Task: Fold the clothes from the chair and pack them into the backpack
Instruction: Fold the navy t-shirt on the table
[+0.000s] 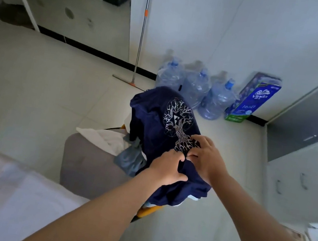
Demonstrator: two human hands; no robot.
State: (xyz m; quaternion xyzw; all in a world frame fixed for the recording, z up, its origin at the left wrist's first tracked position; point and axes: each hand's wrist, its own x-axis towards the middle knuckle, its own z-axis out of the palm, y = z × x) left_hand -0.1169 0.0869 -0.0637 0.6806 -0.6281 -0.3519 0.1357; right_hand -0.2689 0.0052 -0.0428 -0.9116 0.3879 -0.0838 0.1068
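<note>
Head view: left grip (166,169) and right grip (207,160), side by side, pinch the near end of the navy T-shirt (152,119), whose length runs away beyond them.

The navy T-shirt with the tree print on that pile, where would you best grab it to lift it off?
By its near edge, from above on the person's side. The navy T-shirt drapes loosely over the clothes pile, and that edge lies bunched and free, where the left hand and right hand grip it.
</note>
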